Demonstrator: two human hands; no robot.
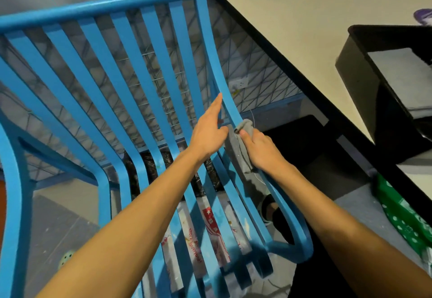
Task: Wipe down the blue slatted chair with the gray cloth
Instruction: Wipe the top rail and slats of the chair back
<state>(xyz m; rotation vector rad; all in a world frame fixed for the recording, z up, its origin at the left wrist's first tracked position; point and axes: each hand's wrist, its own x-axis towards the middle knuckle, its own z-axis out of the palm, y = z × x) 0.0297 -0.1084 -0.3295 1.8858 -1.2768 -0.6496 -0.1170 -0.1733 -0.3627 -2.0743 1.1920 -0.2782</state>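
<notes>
The gray cloth is being gripped by the right hand against the blue slatted chair's right rail; the left hand is being held open, bracing. Next, sliding along the rail is judged needed.

Red printed lettering on a white plastic sheet seen through the slats of the blue chair, lower centre of the frame. Too blurred and broken by the slats to read. No other legible text, label or number anywhere.
</notes>
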